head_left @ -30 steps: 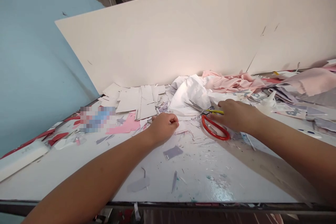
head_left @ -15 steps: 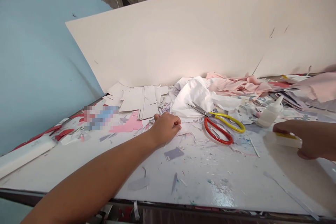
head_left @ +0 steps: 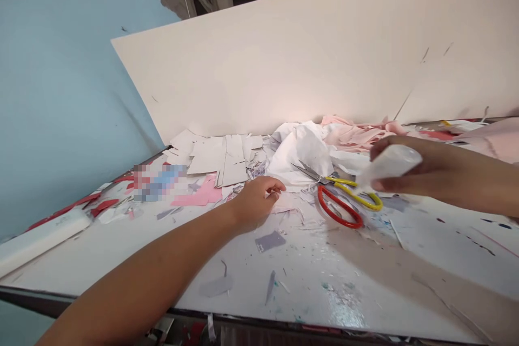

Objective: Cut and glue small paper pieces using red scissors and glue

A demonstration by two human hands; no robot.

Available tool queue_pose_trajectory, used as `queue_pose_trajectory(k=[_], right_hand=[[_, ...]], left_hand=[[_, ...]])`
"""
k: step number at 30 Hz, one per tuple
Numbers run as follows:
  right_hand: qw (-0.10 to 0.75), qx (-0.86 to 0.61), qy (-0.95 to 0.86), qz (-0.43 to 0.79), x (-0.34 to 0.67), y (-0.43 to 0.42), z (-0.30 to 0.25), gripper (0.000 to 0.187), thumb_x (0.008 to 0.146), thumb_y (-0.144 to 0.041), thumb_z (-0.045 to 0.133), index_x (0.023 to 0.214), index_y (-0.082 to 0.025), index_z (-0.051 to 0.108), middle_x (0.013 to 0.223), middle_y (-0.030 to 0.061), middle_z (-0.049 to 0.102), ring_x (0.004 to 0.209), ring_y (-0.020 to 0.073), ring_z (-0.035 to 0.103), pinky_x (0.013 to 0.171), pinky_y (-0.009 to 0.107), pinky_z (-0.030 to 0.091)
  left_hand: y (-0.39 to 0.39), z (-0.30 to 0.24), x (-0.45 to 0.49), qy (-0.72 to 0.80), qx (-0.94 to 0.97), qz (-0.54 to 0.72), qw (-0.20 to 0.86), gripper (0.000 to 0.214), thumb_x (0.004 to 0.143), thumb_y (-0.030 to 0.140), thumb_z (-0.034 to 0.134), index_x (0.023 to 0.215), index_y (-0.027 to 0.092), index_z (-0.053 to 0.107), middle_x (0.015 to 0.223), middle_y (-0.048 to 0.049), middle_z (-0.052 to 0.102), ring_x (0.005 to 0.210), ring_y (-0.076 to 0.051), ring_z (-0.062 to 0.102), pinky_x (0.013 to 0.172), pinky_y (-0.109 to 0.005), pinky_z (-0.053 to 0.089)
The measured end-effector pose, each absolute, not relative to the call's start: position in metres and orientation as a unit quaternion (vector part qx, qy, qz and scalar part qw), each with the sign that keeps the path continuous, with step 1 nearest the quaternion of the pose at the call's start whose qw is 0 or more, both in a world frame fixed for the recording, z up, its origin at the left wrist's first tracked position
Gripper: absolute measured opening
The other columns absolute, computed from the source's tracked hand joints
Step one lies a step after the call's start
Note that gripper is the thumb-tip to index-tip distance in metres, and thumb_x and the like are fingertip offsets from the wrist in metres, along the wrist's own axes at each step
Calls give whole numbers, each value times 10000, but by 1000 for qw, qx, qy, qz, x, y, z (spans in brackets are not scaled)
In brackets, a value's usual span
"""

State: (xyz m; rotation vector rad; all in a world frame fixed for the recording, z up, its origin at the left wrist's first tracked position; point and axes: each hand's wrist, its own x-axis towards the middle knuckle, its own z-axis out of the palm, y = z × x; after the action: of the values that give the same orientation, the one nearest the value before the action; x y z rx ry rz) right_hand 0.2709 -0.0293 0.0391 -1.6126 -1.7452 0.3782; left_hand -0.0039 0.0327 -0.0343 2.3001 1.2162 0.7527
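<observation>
My right hand (head_left: pixel 438 173) is wrapped around a translucent white squeeze bottle (head_left: pixel 395 165), held tilted above the table and blurred by motion. Below and left of it lies a pair of scissors (head_left: pixel 340 216) with one red and one yellow handle loop, blades pointing up and left. My left hand (head_left: pixel 259 200) rests on the table left of the scissors. Its fingers are loosely bent, with a gap between thumb and fingers and nothing visible in them. A crumpled white cloth (head_left: pixel 300 146) lies just beyond the blades.
Grey-white card pieces (head_left: pixel 206 154) and pink scraps (head_left: pixel 198 194) lie to the left. Pink fabric (head_left: pixel 357 135) is heaped along the upright white board (head_left: pixel 275 65). A small grey scrap (head_left: pixel 270 241) sits nearer the table's front edge.
My right hand has moved left and up, and the squeeze bottle that stood on the table is now in it. My left hand's fingers have loosened slightly.
</observation>
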Motion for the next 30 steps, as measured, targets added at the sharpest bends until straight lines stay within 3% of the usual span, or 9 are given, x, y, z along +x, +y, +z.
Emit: queue_pose_trajectory(k=[2, 6, 9, 11, 14, 19, 23, 25, 30], right_hand=[[357, -616, -672, 205, 246, -28, 44, 374, 562, -545, 665, 781, -254, 581, 526, -27, 559, 479, 119, 488, 417, 225, 314], [468, -506, -622, 372, 213, -15, 30, 418, 721, -483, 581, 1058, -266, 464, 516, -66, 509, 435, 91, 464, 439, 226, 390], [535, -452, -538, 469, 197, -7, 9, 503, 692, -390, 650, 1123, -294, 410, 740, -7, 631, 649, 160, 622, 535, 262, 489], [545, -434, -503, 511, 187, -5, -3, 489, 673, -324, 676, 1096, -295, 433, 803, 1, 629, 768, 175, 635, 631, 282, 517], [513, -423, -487, 566, 177, -7, -14, 523, 629, -216, 699, 1084, -309, 457, 852, -11, 600, 744, 145, 618, 687, 317, 528], [516, -434, -490, 552, 172, -12, -17, 529, 616, -166, 682, 1079, -311, 471, 867, -14, 603, 637, 99, 587, 650, 286, 514], [557, -456, -493, 489, 175, -14, -17, 492, 633, -216, 672, 1065, -330, 467, 876, -30, 608, 629, 102, 609, 620, 260, 499], [563, -481, -493, 457, 174, -15, -18, 481, 642, -240, 660, 1067, -339, 457, 904, -31, 602, 623, 117, 629, 578, 249, 490], [562, -499, -513, 414, 173, -16, -18, 468, 645, -233, 627, 1066, -327, 447, 929, -20, 592, 640, 153, 655, 512, 233, 481]], left_hand=[[32, -32, -4, 403, 829, 297, 249, 208, 761, 197, 423, 874, 205, 597, 952, -32, 597, 870, -150, 535, 759, -276, 406], [30, -27, -1, 346, 803, 358, 326, 193, 681, 65, 397, 696, 180, 552, 880, -26, 548, 847, -122, 515, 768, -259, 402], [28, -25, 1, 324, 764, 383, 406, 175, 644, 53, 419, 662, 175, 543, 922, -31, 502, 854, -118, 498, 696, -234, 407], [26, -24, 2, 309, 751, 378, 445, 153, 639, 61, 442, 643, 174, 545, 885, -23, 480, 791, -108, 491, 641, -223, 399], [24, -24, 2, 300, 749, 351, 476, 125, 659, 84, 476, 638, 173, 562, 843, -10, 449, 707, -89, 472, 590, -213, 381], [23, -25, 2, 298, 712, 341, 537, 47, 723, 181, 537, 737, 189, 581, 843, -7, 504, 727, -99, 508, 634, -230, 398], [24, -27, 3, 307, 614, 395, 610, 293, 790, 388, 490, 1048, 256, 532, 914, -25, 547, 782, -109, 524, 635, -227, 401], [23, -27, 5, 313, 592, 390, 632, 385, 774, 474, 486, 1068, 228, 517, 898, -42, 569, 745, -111, 534, 606, -227, 395], [18, -28, 11, 363, 644, 353, 573, 270, 627, 265, 683, 851, 164, 569, 720, -3, 586, 645, -99, 541, 628, -241, 403]])
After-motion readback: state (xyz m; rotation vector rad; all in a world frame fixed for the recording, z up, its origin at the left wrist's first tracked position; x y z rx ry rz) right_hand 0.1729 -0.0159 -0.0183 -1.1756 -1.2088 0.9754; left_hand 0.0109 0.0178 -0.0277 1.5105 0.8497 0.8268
